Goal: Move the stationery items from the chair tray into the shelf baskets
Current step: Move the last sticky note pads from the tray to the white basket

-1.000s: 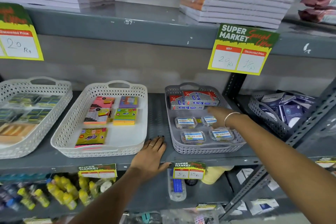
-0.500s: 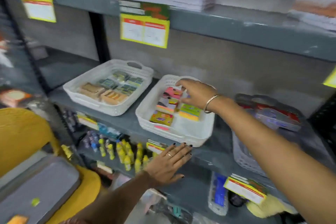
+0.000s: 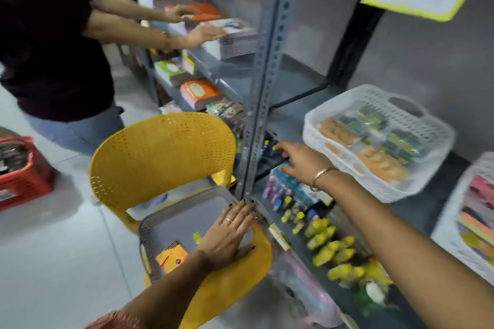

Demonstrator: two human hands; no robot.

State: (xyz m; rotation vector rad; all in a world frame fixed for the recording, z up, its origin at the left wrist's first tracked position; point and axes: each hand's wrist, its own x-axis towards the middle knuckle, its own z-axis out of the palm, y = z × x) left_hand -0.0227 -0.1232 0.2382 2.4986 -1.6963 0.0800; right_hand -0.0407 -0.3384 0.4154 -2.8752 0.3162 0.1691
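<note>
From the head camera, your left hand [image 3: 227,232] lay flat and spread on the grey tray [image 3: 171,224] in the lower middle of the frame, palm down, grasping nothing. The tray sat on the seat of the yellow chair [image 3: 160,152]. Your right hand [image 3: 302,161] reached toward the middle of the frame, fingers loosely extended and holding nothing, near the steel upright [image 3: 263,80] of the shelf.

Two items remained on the tray. An orange packet [image 3: 171,256] lay near its lower edge, just left of your wrist, and a small yellow-green piece [image 3: 197,237] sat just beside your left hand. Blur hid what either item was.

The orange packet looked like a flat, light card or wrapped pack, probably stiff enough to lift by one edge. You would likely do best pinching it across its short sides with thumb and forefinger, since a flat pack on a smooth tray floor may slide before it lifts. The small piece looked tiny and light; a fingertip pinch from above seemed right, and it could skid or be dropped easily.

The white basket [image 3: 379,139] at the right of the frame already held packs in rows, and a second basket [image 3: 454,219] showed at the right edge. At the upper left, another person [image 3: 53,35] worked at the neighbouring shelves.
</note>
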